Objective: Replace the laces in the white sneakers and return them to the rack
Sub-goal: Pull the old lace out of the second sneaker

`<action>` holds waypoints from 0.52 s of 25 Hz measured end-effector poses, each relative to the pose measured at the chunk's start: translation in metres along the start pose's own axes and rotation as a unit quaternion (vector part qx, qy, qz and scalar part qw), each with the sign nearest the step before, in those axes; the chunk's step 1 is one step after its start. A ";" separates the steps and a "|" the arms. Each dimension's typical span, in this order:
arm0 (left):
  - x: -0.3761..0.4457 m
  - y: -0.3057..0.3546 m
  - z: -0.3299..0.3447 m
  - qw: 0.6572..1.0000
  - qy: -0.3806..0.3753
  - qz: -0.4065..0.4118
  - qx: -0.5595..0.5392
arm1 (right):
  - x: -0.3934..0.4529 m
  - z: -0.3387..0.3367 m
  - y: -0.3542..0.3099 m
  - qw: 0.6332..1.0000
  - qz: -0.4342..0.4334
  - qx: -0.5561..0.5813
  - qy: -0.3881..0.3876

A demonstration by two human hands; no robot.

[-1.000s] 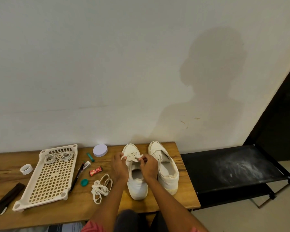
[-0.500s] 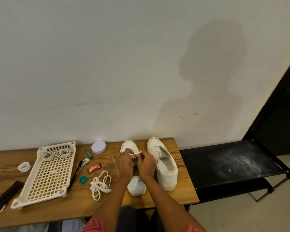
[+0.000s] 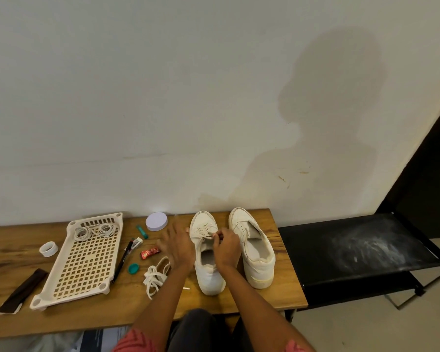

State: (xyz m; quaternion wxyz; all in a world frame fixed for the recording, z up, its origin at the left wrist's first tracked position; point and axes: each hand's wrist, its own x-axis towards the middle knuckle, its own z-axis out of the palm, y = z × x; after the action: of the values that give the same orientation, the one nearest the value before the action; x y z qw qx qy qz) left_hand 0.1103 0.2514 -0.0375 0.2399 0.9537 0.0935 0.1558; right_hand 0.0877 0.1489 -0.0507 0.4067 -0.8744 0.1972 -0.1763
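Left sneaker [image 3: 208,252] on tabletop [image 3: 285,293], heel toward the person, partly laced. Right hand [image 3: 225,247] pinches the lace [image 3: 205,233] at the eyelets, likely threading it. Left hand [image 3: 177,246] beside the shoe, fingers spread, holding nothing. Second sneaker [image 3: 252,246] just right, unlaced. Loose laces [image 3: 154,275], wrapper [image 3: 150,252], pen [image 3: 122,260], cap [image 3: 133,268], tray [image 3: 87,257] left. Black rack [image 3: 353,252] right, path clear.

A plain off-white wall [image 3: 163,97], stained and carrying a person's shadow [image 3: 328,118], backs a wooden bench [image 3: 61,318] on the left and a dusty black shelf [image 3: 353,247] on the right, above a pale floor [image 3: 366,331].
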 end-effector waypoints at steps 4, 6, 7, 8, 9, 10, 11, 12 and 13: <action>-0.008 0.019 -0.002 0.944 -0.110 0.243 0.192 | 0.000 0.000 0.002 1.000 -0.005 -0.004 0.003; -0.011 0.024 -0.004 0.920 -0.115 0.278 0.251 | 0.000 0.002 0.002 1.000 -0.005 -0.008 0.006; -0.013 0.025 -0.004 0.924 -0.112 0.271 0.244 | 0.001 0.002 0.002 1.000 -0.006 -0.010 0.007; -0.014 0.026 -0.005 0.938 -0.111 0.246 0.218 | 0.001 0.002 0.003 1.000 -0.007 -0.011 0.008; -0.015 0.024 -0.001 0.964 -0.104 0.197 0.146 | 0.001 0.001 0.003 1.000 -0.006 -0.009 0.008; -0.017 0.023 0.000 0.986 -0.082 0.136 0.042 | 0.001 0.001 0.003 1.000 -0.006 -0.007 0.006; -0.018 0.019 0.004 0.994 -0.049 0.072 -0.068 | 0.001 0.001 0.003 1.000 -0.007 -0.004 0.004; -0.019 0.016 0.004 0.986 -0.011 0.003 -0.165 | 0.001 0.000 0.004 1.000 -0.009 -0.003 0.003; -0.019 0.013 0.002 0.968 0.027 -0.077 -0.237 | 0.001 0.000 0.004 1.000 -0.011 -0.004 0.004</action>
State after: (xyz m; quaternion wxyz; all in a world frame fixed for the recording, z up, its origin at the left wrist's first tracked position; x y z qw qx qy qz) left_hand 0.0949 0.2347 -0.0376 0.4676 0.8551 0.1334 0.1798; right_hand 0.0882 0.1458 -0.0536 0.4009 -0.8773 0.1899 -0.1834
